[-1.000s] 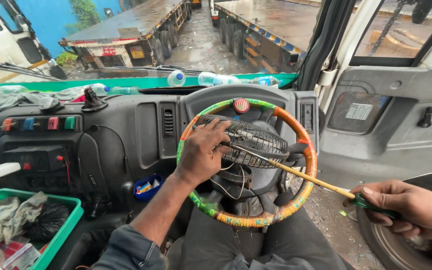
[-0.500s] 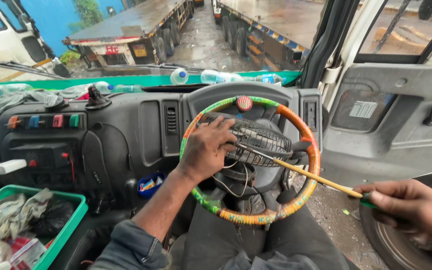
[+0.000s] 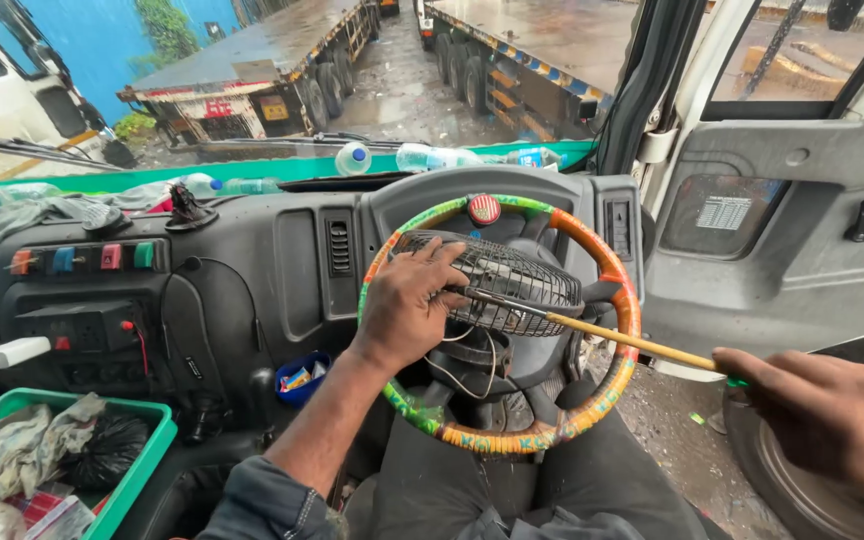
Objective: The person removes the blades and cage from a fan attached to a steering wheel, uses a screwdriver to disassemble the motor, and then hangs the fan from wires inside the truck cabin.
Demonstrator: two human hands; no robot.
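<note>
I sit in a truck cab behind a steering wheel [image 3: 612, 290] wrapped in many-coloured tape. A small black wire fan cage [image 3: 512, 285] lies over the wheel's hub. My left hand [image 3: 407, 305] rests on the cage's left side, fingers curled over its wires. My right hand [image 3: 832, 415], low at the right near the open door, grips a thin yellow stick [image 3: 632, 342] with a green handle end. The stick's dark tip reaches the cage by my left fingers.
A dark dashboard [image 3: 242, 270] with coloured switches [image 3: 82, 258] spreads left. Plastic bottles [image 3: 352, 158] lie along the windscreen edge. A green crate [image 3: 147, 450] of rags sits low left. The door panel [image 3: 782, 230] stands open at right; flatbed trailers are parked outside.
The view has shifted slightly. My right hand with the stick has edged a little lower and right. My left hand stays on the fan cage.
</note>
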